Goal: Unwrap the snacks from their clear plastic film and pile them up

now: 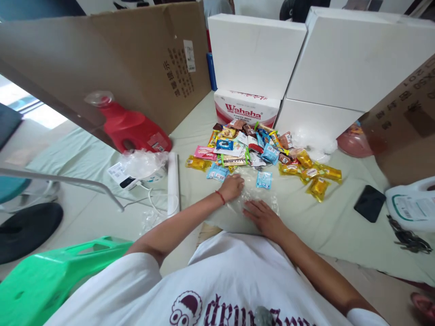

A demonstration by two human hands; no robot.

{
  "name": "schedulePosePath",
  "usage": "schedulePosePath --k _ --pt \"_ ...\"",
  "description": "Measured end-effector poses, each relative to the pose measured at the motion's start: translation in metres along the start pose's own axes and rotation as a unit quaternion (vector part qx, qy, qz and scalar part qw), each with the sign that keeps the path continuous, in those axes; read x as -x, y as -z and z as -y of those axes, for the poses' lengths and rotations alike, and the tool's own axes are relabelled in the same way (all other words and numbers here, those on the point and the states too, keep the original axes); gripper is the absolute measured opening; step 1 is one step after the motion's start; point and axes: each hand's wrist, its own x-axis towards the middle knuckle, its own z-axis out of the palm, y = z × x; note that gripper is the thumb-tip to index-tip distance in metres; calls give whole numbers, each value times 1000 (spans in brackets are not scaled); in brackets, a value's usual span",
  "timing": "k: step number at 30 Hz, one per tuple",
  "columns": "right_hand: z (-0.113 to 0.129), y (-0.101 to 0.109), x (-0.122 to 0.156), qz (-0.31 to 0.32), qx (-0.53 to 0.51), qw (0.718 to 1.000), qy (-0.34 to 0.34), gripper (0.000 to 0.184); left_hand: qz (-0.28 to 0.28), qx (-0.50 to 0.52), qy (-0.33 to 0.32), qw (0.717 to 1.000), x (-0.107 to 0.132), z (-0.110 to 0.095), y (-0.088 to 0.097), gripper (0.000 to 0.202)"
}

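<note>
A: Left hand (232,187)?
B: Curled on the clear plastic (234,216), near edge of table (312,226); cannot tell if pinching. Best anchor there.
A: Right hand (264,219)?
B: Spread, palm-down on same plastic; light, even pressure should limit creasing.

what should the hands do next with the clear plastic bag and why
Probably lift the far side of the thin clear plastic bag with the left hand while the right hand holds it down: the left is curled over that far part, the right lies spread on the near part, and the bag looks flat.
</note>
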Motion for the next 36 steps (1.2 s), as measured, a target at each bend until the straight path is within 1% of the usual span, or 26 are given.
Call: schedulePosePath --k 2,3,5,7,9,10,11,13,15,17,18,19,20,21,22,23,24,25,27,28,30,31,32,34,36 --pt "-13 5 28 -2 -45 999 -13 63 -35 4 9 999 13 15 -12 40" --pt "-19 8 39 -9 -76 997 -18 63 -50 8 9 999 20 19 -18 44" --pt "-30 16 49 -38 -146 988 -20 62 -65 15 4 998 30 20 -31 54" --pt "-35 23 40 -84 -191 978 -23 59 -60 22 9 998 37 15 -40 62" --pt "-31 25 19 -111 -189 975 -39 57 -53 21 16 998 42 7 -44 65" --pt "-25 24 7 -105 -175 978 -50 57 -51 15 12 999 45 4 -45 66" --pt "-18 22 -3 -84 -161 982 -60 57 -52 4 2 999 49 2 -45 66" --pt "-4 16 -12 -15 -145 987 -71 60 -69 -25 -18 997 59 0 -46 67" --pt "5 14 -2 46 -157 985 -62 60 -99 -47 -12 994 69 3 -45 66" --pt "4 19 18 77 -203 976 -31 52 -121 -57 11 991 75 8 -44 63" --pt "-3 25 28 82 -234 969 -21 44 -125 -59 20 990 76 10 -44 61" --pt "-14 32 34 75 -259 963 -28 37 -125 -59 25 990 76 11 -43 60" --pt "-28 41 36 50 -268 960 -56 34 -125 -58 26 990 75 12 -43 60" --pt "-46 51 31 11 -253 962 -103 34 -124 -58 25 990 74 13 -43 60" --pt "-66 61 21 -44 -216 961 -165 36 -124 -59 25 990 72 13 -43 61" --pt "-88 70 4 -108 -144 958 -223 36 -123 -60 22 990 71 13 -43 62" --pt "-109 78 -16 -151 -66 951 -261 38 -122 -62 19 990 70 13 -44 63" --pt "-128 84 -39 -174 -37 944 -277 44 -121 -63 16 990 69 13 -44 65" --pt "-159 93 -85 -187 -3 938 -293 60 -119 -69 7 990 70 14 -45 68" --pt "-170 95 -104 -165 16 939 -302 67 -119 -72 3 990 70 15 -45 69" --pt "-184 98 -127 -120 52 942 -309 73 -123 -73 -2 990 73 16 -46 70" --pt "-187 98 -130 -104 68 943 -308 72 -126 -69 -4 990 74 16 -45 69" --pt "-188 99 -128 -103 80 943 -307 69 -130 -64 -4 990 75 16 -45 68" --pt "-186 103 -110 -138 97 935 -313 63 -135 -48 -3 990 76 16 -46 67" --pt "-175 109 -82 -201 97 920 -322 63 -137 -34 -2 990 76 15 -46 67"
